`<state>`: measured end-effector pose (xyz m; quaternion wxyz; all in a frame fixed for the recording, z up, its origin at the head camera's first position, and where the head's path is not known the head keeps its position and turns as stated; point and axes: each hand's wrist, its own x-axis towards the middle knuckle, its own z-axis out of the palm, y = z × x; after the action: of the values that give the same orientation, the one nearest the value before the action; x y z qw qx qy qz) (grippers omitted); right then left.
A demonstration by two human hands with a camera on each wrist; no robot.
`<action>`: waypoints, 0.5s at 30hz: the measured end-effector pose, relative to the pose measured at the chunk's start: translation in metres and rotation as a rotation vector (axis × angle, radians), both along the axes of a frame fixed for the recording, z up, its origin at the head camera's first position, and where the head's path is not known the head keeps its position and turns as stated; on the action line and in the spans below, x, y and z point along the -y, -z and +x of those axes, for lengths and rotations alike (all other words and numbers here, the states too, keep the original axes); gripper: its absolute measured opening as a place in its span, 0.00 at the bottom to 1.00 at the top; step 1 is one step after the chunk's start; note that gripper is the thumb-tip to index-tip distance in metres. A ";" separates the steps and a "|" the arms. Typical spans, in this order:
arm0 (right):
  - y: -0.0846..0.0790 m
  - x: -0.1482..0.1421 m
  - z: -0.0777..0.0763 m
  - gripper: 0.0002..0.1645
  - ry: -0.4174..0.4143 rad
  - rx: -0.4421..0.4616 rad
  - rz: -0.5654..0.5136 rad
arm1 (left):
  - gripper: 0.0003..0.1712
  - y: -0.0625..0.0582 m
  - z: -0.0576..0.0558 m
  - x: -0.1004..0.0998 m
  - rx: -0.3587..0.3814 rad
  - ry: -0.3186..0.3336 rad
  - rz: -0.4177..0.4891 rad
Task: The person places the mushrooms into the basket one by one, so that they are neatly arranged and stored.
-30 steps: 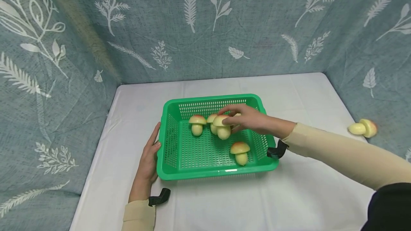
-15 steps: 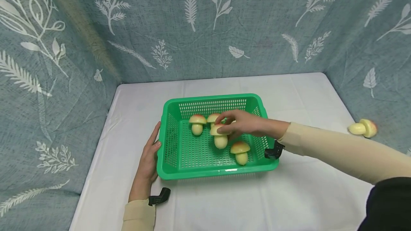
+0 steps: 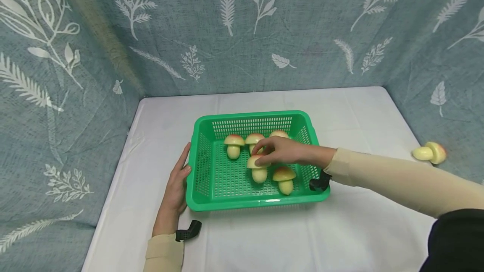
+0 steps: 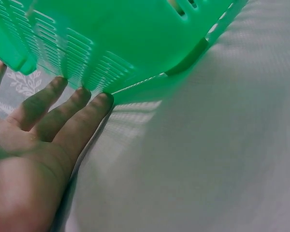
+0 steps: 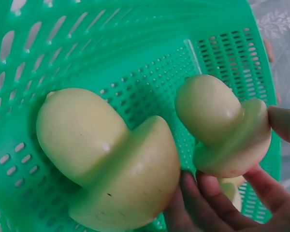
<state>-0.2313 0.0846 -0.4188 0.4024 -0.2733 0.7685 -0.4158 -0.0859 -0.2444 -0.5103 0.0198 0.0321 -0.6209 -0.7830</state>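
A green plastic basket [image 3: 227,205] with perforated walls holds several toy mushrooms with yellow stems and reddish-yellow caps. My right hand [image 3: 289,151] reaches in over the basket's right side and pinches one mushroom [image 3: 259,175] by its cap between thumb and fingers, stem pointing toward me. In the right wrist view this held mushroom [image 5: 208,108] appears beside a larger-looking mushroom [image 5: 82,135] nearer the camera. My left hand [image 3: 175,190] lies along the basket's left wall. Its straight fingertips [image 4: 104,99] touch the slotted side low down, seen from the left wrist.
In the basket, mushrooms stand at back left [image 3: 234,139], back middle [image 3: 255,138], back right [image 3: 279,134] and front right [image 3: 284,174]. Another mushroom [image 3: 430,153] lies at the right table edge. A white cloth [image 3: 264,238] covers the table; blue-grey leaf-patterned curtains [image 3: 234,66] surround it.
My right hand has brought the held mushroom toward me and slightly left, lower in the basket, uncovering the back-right mushroom. The left hand has stayed at the basket's side.
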 end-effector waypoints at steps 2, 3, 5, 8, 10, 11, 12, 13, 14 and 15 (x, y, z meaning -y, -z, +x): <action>0.003 0.001 0.001 0.21 -0.011 -0.001 0.007 | 0.41 0.000 0.000 0.000 -0.002 0.000 0.003; 0.005 0.002 0.002 0.21 -0.018 -0.008 0.010 | 0.41 0.000 0.001 0.000 -0.001 -0.001 0.004; 0.007 0.002 0.004 0.21 -0.037 -0.017 0.021 | 0.41 0.000 0.001 0.000 -0.002 0.002 0.006; 0.010 0.003 0.006 0.20 -0.065 -0.028 0.038 | 0.41 0.000 0.001 0.000 0.003 -0.003 0.005; 0.012 0.004 0.007 0.19 -0.080 -0.032 0.057 | 0.41 0.000 0.001 0.000 0.002 -0.003 -0.002; 0.013 0.004 0.007 0.19 -0.087 -0.033 0.067 | 0.41 0.000 0.001 0.000 0.002 -0.005 -0.005; 0.013 0.004 0.007 0.19 -0.092 -0.033 0.074 | 0.41 0.000 0.001 0.000 0.001 -0.006 -0.009; 0.014 0.005 0.007 0.19 -0.095 -0.032 0.080 | 0.42 0.000 0.001 0.000 0.000 -0.006 -0.013; 0.015 0.005 0.007 0.19 -0.098 -0.032 0.086 | 0.42 0.000 0.001 0.001 -0.002 -0.005 -0.017; 0.015 0.005 0.007 0.19 -0.103 -0.031 0.094 | 0.42 0.000 0.001 0.001 -0.002 -0.004 -0.017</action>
<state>-0.2242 0.0797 -0.4342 0.4235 -0.2998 0.7782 -0.3538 -0.0848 -0.2451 -0.5101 0.0226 0.0324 -0.6273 -0.7778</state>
